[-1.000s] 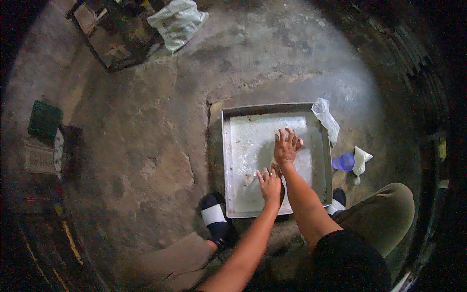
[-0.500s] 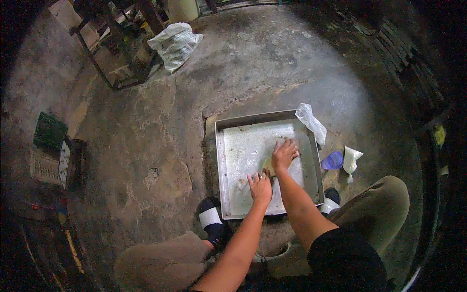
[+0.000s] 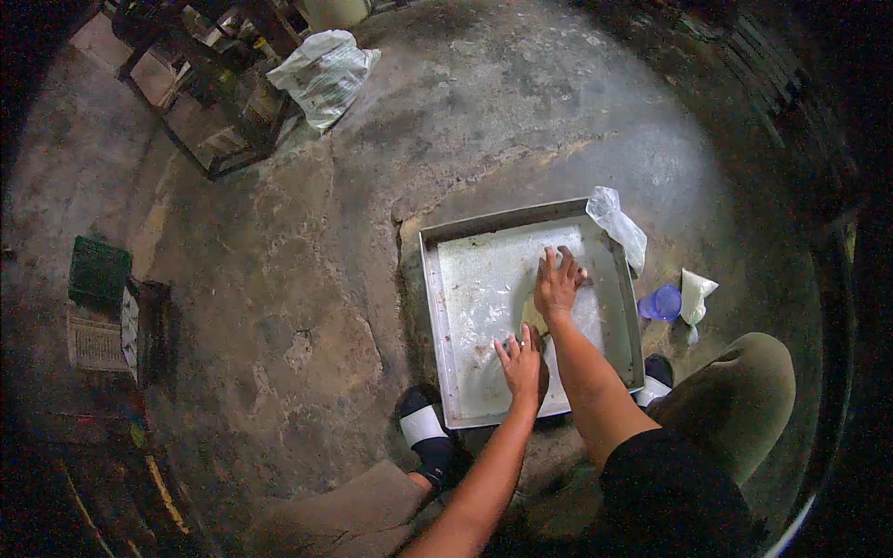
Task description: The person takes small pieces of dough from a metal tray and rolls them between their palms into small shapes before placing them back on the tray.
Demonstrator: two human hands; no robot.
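A square metal tray (image 3: 470, 274) with low walls lies on the floor between my feet, whitish smears on its bottom. Inside it, a pale yellowish lump that looks like dough (image 3: 533, 314) shows partly between my hands. My right hand (image 3: 558, 286) reaches over the far side of the lump, fingers spread, its palm covering part of it. Nearer to me, my left hand (image 3: 524, 363) is at the lump's near edge, fingers apart. Neither hand is wrapped round anything. How much of the lump lies under my palms is hidden.
A clear plastic bag (image 3: 618, 228) hangs over the tray's far right corner. To the right stand a blue-purple cup (image 3: 660, 303) and a tied bag of white powder (image 3: 695, 296). A white sack (image 3: 327, 78), a dark frame (image 3: 219, 167) and a green crate (image 3: 99, 270) are farther left.
My right hand has turned, its fingers now pointing more away from me. My left hand stays close beside the lump. The whole view has shifted slightly, with the tray now farther right.
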